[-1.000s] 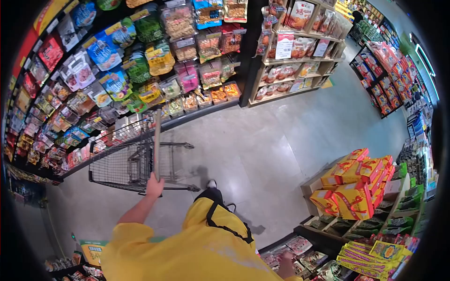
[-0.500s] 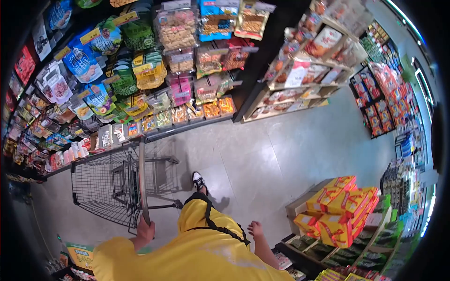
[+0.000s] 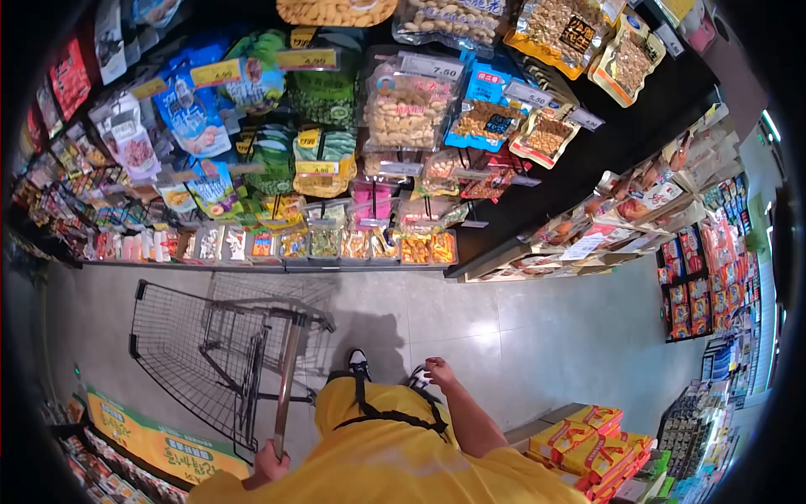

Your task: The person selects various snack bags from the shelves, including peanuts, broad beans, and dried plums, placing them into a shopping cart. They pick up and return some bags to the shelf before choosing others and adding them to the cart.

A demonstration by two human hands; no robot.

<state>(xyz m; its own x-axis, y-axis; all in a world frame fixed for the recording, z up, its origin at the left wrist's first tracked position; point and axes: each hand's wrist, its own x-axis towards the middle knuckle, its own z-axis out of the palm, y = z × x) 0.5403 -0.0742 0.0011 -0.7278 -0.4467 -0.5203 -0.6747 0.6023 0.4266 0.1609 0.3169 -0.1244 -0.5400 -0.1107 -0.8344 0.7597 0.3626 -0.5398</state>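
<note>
My left hand (image 3: 271,464) is closed around the near end of the handle (image 3: 290,370) of a shopping cart. The cart's dark wire basket (image 3: 180,340) extends to the left, and no goods can be made out in it. My right hand (image 3: 438,372) hangs in front of my body, above one shoe, with its fingers loosely bent and slightly apart. Nothing shows in it. Ahead of both hands, a snack rack holds hanging bags, including peanut bags (image 3: 409,105), a blue nut bag (image 3: 483,109) and green bags (image 3: 323,97).
Open-topped snack boxes (image 3: 426,248) line the rack's bottom edge. A slanted shelf of packaged food (image 3: 600,231) stands right of it. Red and yellow cartons (image 3: 592,449) are stacked at lower right. A yellow sign (image 3: 164,441) edges a display at lower left. Grey floor (image 3: 537,344) lies between.
My view has turned left and closer to the snack rack, which now looks larger and squarer. The cart handle has tilted in view. My right hand has risen forward, and both shoes now show.
</note>
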